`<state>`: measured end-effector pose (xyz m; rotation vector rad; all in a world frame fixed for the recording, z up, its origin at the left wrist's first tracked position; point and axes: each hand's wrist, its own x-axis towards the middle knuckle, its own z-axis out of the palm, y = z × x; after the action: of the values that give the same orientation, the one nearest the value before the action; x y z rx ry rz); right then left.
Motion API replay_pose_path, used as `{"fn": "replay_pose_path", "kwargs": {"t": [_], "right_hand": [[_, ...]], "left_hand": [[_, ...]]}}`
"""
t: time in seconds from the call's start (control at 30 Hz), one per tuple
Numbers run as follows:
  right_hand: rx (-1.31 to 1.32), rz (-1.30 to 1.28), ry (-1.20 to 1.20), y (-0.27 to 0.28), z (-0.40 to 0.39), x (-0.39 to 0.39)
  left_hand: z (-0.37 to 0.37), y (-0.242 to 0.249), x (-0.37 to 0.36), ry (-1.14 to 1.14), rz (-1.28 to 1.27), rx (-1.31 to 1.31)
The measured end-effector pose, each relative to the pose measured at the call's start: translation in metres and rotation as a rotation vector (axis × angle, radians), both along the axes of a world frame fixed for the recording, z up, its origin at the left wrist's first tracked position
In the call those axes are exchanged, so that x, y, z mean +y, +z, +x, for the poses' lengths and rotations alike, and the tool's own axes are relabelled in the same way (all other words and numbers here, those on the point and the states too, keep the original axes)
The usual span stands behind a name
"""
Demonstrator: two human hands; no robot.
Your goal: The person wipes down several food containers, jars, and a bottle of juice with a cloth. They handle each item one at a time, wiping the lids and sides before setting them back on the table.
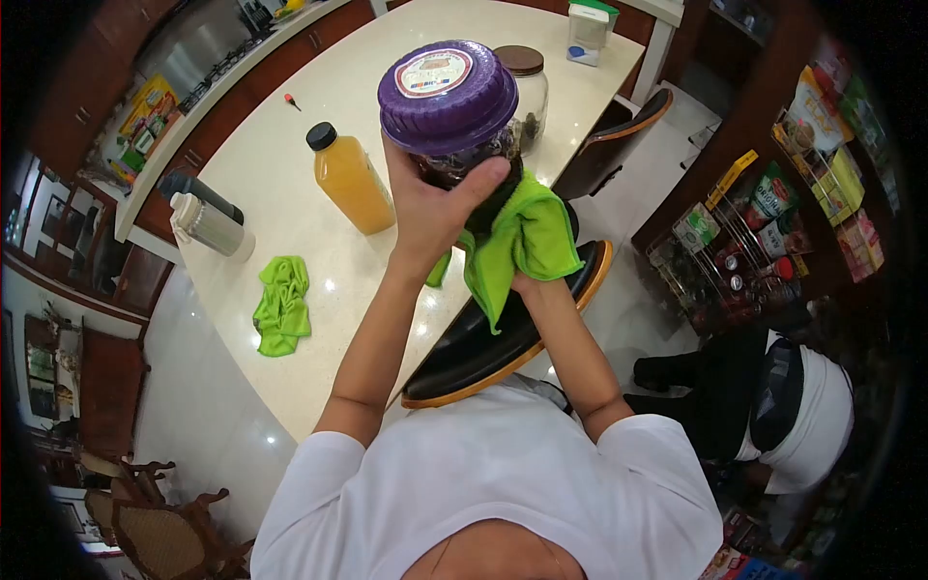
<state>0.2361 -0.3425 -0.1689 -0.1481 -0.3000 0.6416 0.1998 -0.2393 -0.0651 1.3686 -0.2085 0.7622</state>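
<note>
A clear jar of dark contents with a wide purple lid is raised over the counter. Wrapped round its left side is my left hand, thumb across the front. My right hand is mostly hidden beneath a bright green cloth, which lies against the jar's lower right side. Left of the jar, a bottle of orange liquid with a black cap stands on the counter. A second green cloth lies crumpled near the counter's left edge. Behind the jar is another clear jar with a brown lid.
The pale counter has a white bottle and a dark bottle at its left edge, and a green-lidded container at the back. Black chairs adjoin its right side. A person bends by the shelves.
</note>
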Motion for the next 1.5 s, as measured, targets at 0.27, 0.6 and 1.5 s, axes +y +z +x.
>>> {"fn": "replay_pose_path", "kwargs": {"t": [0.27,0.6,1.5], "right_hand": [[-0.214,-0.381,-0.285,0.014,-0.001,-0.014],[-1.322,-1.273,-1.362,0.062,-0.033,0.008],[-0.822,-0.865,-0.649,0.030,-0.026,0.012]], "left_hand": [[0.004,-0.029,0.043,-0.524,-0.001,0.152],[0.020,-0.039,0.019,-0.352,-0.309,0.073],[-0.007,-0.039,0.024,-0.021,-0.143,0.056]]}}
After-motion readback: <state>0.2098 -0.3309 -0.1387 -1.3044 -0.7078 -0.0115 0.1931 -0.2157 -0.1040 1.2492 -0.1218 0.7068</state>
